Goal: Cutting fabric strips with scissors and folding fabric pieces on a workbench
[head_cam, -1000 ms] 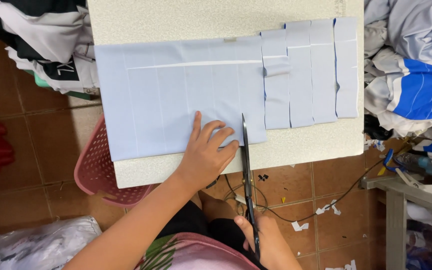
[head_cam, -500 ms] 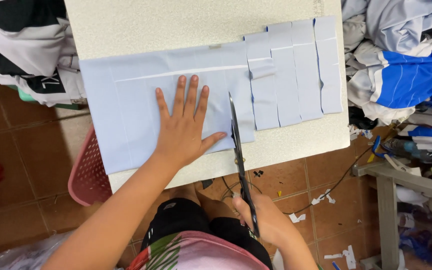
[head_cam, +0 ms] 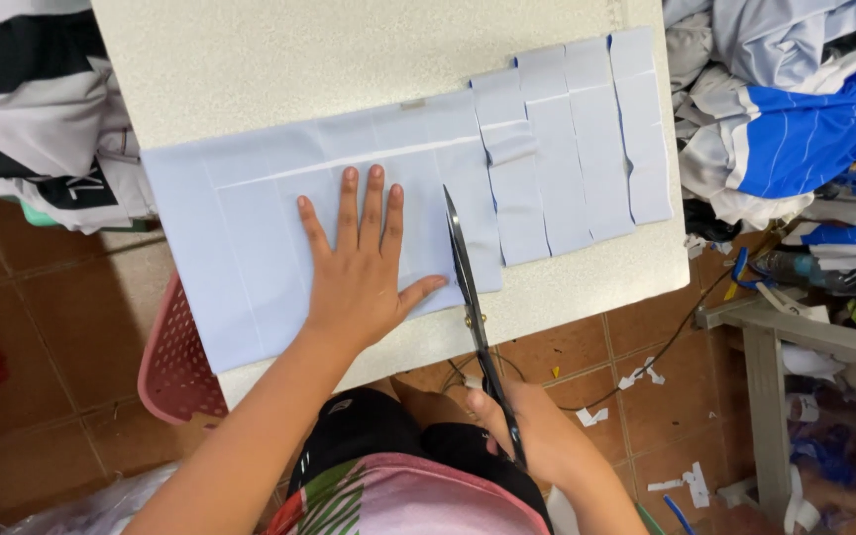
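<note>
Fabric (head_cam: 250, 238), light blue, lies flat on the table (head_cam: 349, 59). Left hand (head_cam: 359, 267) is spread flat on it, fingers apart. Right hand (head_cam: 537, 436) grips black scissors (head_cam: 468, 287), blades together over the fabric's right edge. Cut strips (head_cam: 587, 139) sit just beside.

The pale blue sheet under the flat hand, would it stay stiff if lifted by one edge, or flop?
The pale blue sheet would probably flop: it lies thin and flat, creased in lines. The cut strips beside it suggest the same, one curling at a fold. It likely slides easily on the smooth table, which may be why the left hand presses it.
</note>
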